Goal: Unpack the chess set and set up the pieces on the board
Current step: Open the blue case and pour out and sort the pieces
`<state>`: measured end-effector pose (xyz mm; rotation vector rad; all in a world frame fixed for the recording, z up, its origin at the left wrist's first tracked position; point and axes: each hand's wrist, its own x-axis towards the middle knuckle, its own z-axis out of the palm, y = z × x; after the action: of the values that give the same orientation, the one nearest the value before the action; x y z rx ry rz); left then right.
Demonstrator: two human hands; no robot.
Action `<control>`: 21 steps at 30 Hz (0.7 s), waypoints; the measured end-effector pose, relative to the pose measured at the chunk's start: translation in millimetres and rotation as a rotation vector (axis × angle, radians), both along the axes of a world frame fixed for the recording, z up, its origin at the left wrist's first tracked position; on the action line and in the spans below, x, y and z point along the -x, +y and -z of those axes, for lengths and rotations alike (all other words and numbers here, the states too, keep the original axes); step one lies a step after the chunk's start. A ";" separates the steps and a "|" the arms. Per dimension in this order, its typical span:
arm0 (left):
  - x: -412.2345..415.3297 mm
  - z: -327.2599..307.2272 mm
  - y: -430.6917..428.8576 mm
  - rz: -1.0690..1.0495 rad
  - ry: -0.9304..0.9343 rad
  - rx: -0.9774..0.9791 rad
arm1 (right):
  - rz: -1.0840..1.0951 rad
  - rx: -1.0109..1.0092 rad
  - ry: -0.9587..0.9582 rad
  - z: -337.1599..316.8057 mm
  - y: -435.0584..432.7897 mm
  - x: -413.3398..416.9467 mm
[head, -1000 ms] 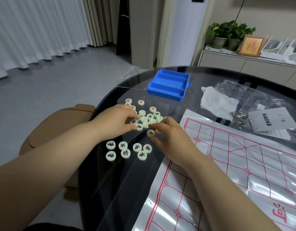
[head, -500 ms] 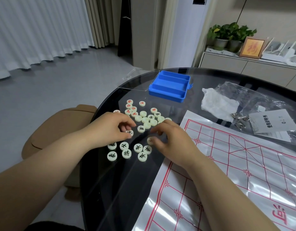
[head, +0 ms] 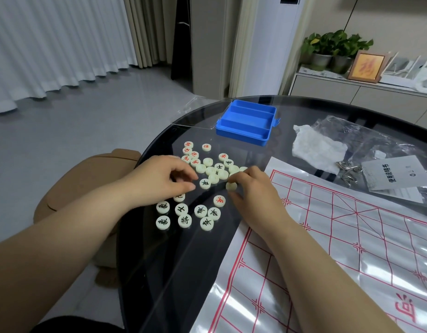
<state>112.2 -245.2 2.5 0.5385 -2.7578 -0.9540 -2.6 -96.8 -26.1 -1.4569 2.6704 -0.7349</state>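
Round cream chess pieces lie on the dark glass table (head: 159, 272). A loose pile (head: 212, 168) holds red-marked, black-marked and blank-side-up pieces. Nearer me, several black-marked pieces (head: 185, 221) sit in two short rows, and one red-marked piece (head: 219, 200) lies alone. My right hand (head: 253, 193) pinches a blank-faced piece (head: 231, 186) between thumb and forefinger at the pile's near edge. My left hand (head: 159, 181) has its fingers curled over a half-hidden piece (head: 179, 197); whether it grips that piece is hidden. The red-lined board sheet (head: 339, 248) lies on the right with no pieces on it.
An open blue plastic box (head: 247, 122) stands behind the pile. A crumpled white tissue (head: 315, 147), a clear plastic bag (head: 375, 140), a printed leaflet (head: 395, 175) and metal rings (head: 349, 170) lie at the back right. A brown chair (head: 83, 188) stands by the table's left edge.
My left hand brought a piece down from the pile to the near rows. My right hand left the red-marked piece on the table and took hold of a blank-faced one from the pile.
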 end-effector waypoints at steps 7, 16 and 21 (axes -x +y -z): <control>29.2 2.5 16.7 0.007 -0.125 0.344 | -0.015 -0.052 0.039 -6.7 0.5 1.7; 34.4 5.7 14.7 -0.019 -0.109 0.336 | 0.059 0.008 -0.073 -11.4 5.8 6.9; 27.5 7.2 3.7 -0.060 -0.094 0.279 | 0.068 0.061 -0.173 -9.6 7.4 9.0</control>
<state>84.8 -241.5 -4.7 0.6265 -2.8714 -0.5294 -11.6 -89.5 -16.5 -1.2557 2.5988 -0.9094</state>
